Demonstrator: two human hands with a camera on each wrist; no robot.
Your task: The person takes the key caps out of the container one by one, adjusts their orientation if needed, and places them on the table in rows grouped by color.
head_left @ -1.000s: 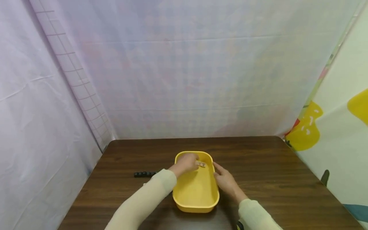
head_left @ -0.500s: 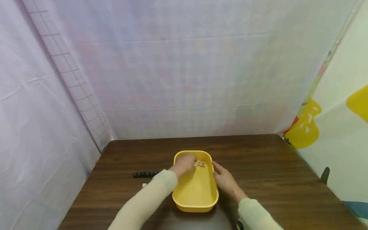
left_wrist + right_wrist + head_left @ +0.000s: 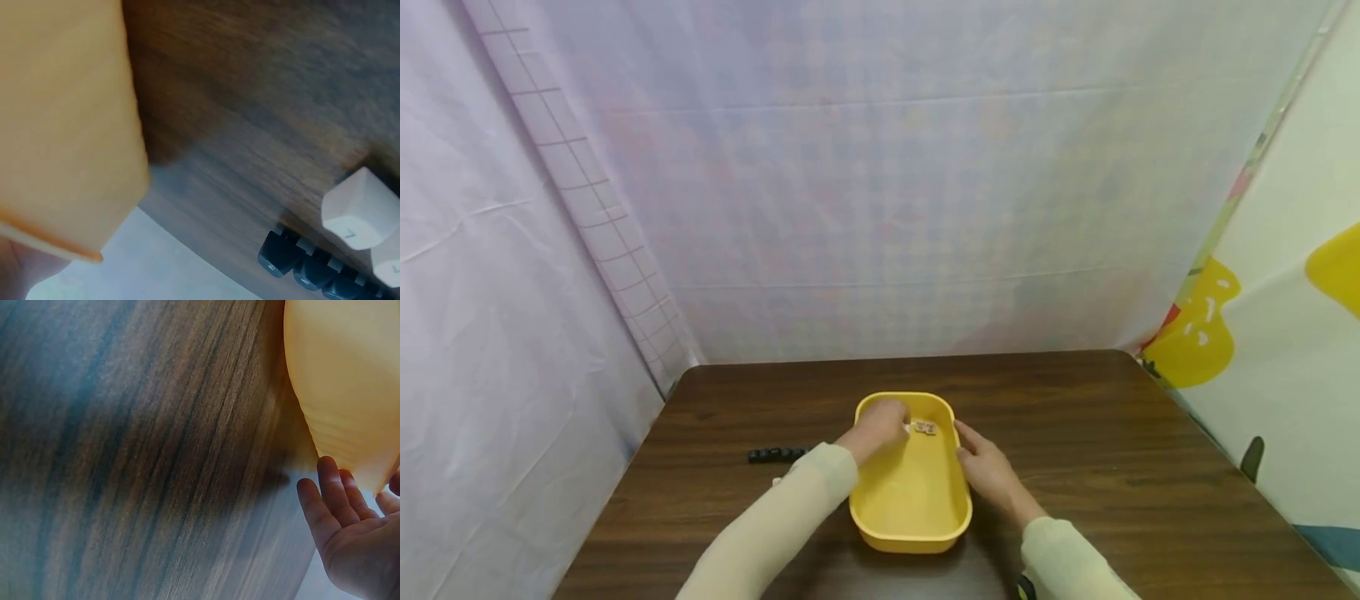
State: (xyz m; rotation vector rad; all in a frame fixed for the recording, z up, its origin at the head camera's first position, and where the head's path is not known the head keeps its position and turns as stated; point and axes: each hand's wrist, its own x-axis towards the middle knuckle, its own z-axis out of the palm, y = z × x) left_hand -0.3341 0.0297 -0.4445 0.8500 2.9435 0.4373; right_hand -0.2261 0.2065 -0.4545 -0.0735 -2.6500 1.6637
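Note:
A yellow plastic tray (image 3: 910, 492) stands on the table. My left hand (image 3: 882, 427) reaches over its left side, near the far end, with curled fingers that seem to pinch a small white keycap (image 3: 907, 428); the fingertips are mostly hidden. Just right of them, two pale keycaps with dark marks (image 3: 925, 428) lie side by side on the tray floor. Against the tray's right wall rests my right hand (image 3: 992, 479), its fingers extended. The right wrist view shows those fingers (image 3: 331, 487) fairly straight and spread at the outer wall.
Left of the tray, a row of black keycaps (image 3: 775, 456) lies on the dark wooden table (image 3: 1075, 433). White keycaps (image 3: 359, 209) sit near that row, partly behind the left sleeve (image 3: 775, 525). Pale curtains (image 3: 887, 208) hang behind the table.
The left hand has shifted slightly left within the tray, and a gap has appeared between the keycap at its fingers and the other two. The right hand stays at the wall.

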